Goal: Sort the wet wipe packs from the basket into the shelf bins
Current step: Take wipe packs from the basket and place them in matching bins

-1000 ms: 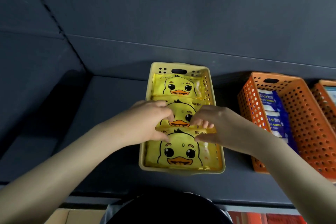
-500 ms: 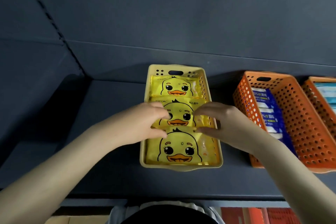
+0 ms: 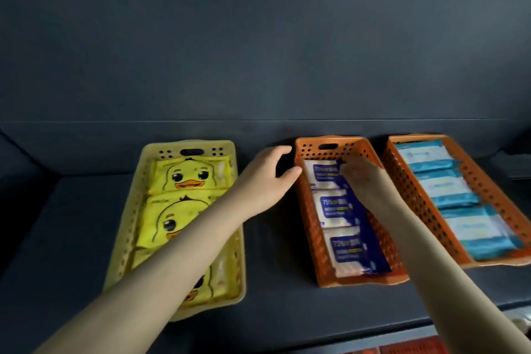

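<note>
The 3 blue packs [image 3: 333, 207] are laid in 1 row in the middle orange bin [image 3: 359, 279], the farthest covered by the right hand [image 3: 360, 178], its grip too blurred to tell, while the left hand [image 3: 267, 178] is spread, empty, beside the far left corner, likely for steadying.

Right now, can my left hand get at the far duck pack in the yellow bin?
Probably yes. The left hand is just right of the yellow bin, the far duck pack lies uncovered in it, and nothing stands between them.
</note>
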